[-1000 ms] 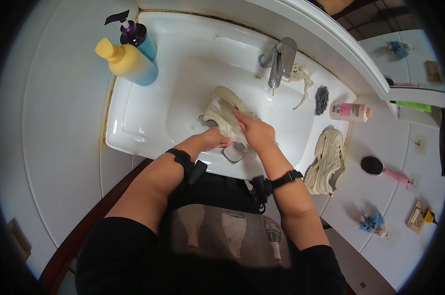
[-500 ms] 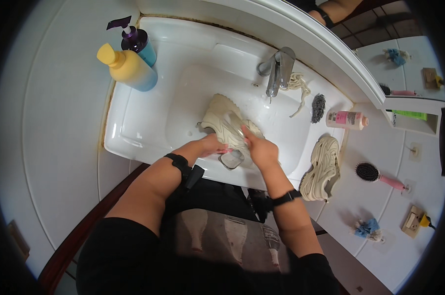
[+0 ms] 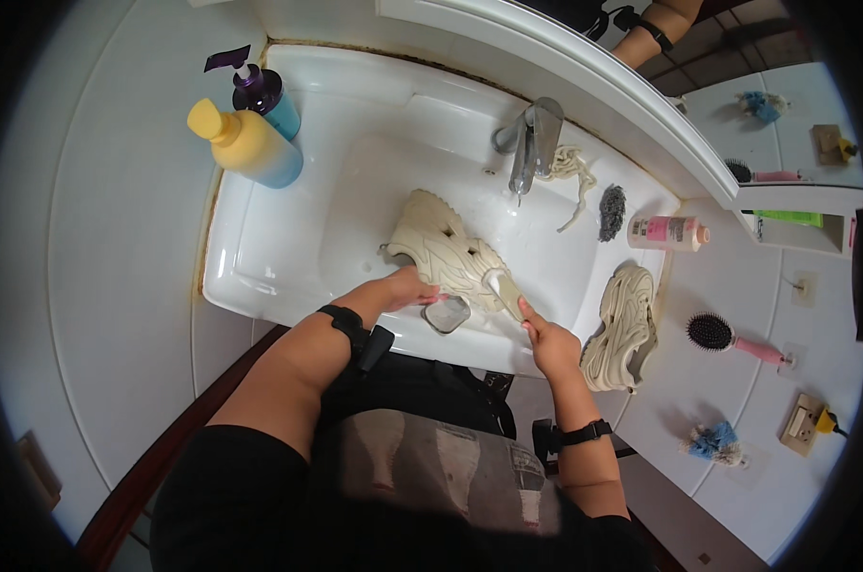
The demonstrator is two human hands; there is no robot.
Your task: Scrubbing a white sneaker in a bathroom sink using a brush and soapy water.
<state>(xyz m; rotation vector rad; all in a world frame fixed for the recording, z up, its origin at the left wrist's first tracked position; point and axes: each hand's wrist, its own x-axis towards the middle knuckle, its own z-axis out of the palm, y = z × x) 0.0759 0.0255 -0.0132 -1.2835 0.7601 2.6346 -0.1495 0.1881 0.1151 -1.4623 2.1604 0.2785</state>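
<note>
A cream chunky sneaker [image 3: 441, 250] lies tilted in the white sink [image 3: 350, 205]. My left hand [image 3: 408, 289] is closed on its near edge, with part of the fingers hidden. In my right hand [image 3: 552, 345] is a pale-handled brush [image 3: 507, 293], its white head touching the right end of the sneaker. On the sink's front rim, close to my left fingertips, sits a small rounded-square dish [image 3: 446, 314], greyish inside. Another cream sneaker [image 3: 622, 329] rests on the sink's right rim.
A chrome faucet [image 3: 533, 143] rises at the back, beside cream shoelaces [image 3: 571, 172]. Rightward are a grey scouring pad [image 3: 612, 212] and a pink-labelled bottle [image 3: 668, 233]. A yellow-blue bottle [image 3: 255, 148] and a purple-topped pump bottle [image 3: 267, 100] stand at the back left.
My right hand has moved right and toward me with the brush, from over the middle of the sneaker to its right end. My left hand keeps its hold.
</note>
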